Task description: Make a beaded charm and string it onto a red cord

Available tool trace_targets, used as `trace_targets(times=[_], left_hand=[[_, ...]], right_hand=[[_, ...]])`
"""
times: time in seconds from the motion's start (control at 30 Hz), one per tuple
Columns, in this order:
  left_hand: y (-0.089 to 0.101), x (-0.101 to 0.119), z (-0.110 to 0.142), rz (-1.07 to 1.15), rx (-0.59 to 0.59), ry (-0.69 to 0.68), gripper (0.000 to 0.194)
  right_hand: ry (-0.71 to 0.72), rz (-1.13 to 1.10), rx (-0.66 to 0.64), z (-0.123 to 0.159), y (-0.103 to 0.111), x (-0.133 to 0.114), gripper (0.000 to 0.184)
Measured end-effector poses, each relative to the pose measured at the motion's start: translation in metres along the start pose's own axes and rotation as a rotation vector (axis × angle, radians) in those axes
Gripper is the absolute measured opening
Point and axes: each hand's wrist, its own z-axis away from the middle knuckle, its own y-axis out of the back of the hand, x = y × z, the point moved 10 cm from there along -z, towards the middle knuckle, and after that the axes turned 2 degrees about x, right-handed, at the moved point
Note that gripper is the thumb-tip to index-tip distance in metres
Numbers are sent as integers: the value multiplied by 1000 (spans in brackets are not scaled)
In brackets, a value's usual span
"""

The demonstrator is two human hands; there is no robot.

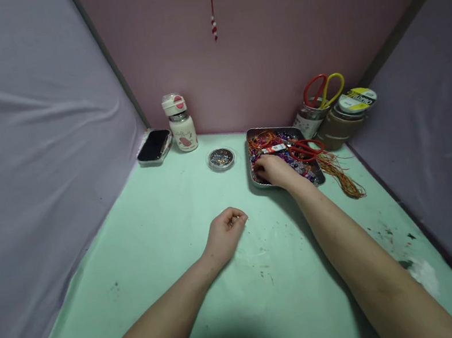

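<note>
Open green tabletop (154, 234) is stretching left of left hand (227, 231), which is pinching closed, contents unclear; right hand (273, 170) is sitting inside tray (249, 159)'s left edge, among shiny purple-red beads (301, 168), grip unclear.

Left forearm (150, 334) and right forearm (350, 252) bare, narrowing toward the wrists (210, 262); left hand (224, 237) and right hand (275, 170) bare as well.

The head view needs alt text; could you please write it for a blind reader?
A person's right hand dips into a rectangular metal tray of multicoloured beads with red-handled scissors on top. The left hand makes a pinch over a pale green tabletop. Beyond are a cream cylindrical bottle and a round clear dish.
</note>
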Motion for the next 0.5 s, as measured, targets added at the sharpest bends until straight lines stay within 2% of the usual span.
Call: trace_targets(times=[0.07, 0.13, 0.27, 0.33, 0.4, 0.43, 0.5], left_hand=[[1, 0, 0, 5, 2, 6, 17], [2, 0, -1, 3, 6, 5, 16], [5, 1, -1, -4, 18, -5, 17], [6, 1, -1, 4, 16, -11, 17], [7, 1, -2, 14, 19, -17, 17], [7, 1, -3, 15, 24, -17, 17], [8, 1, -3, 17, 33, -15, 17]], right_hand=[[-6, 1, 18, 1, 3, 0, 15], [-12, -23, 112, 2, 18, -1, 15], [-48, -223, 475, 19, 80, -6, 13], [-83, -384, 574, 34, 101, -10, 12], [-121, -592, 571, 49, 103, -18, 11], [-136, -711, 538, 57, 95, -23, 10], [-196, -947, 378, 70, 61, -33, 9]])
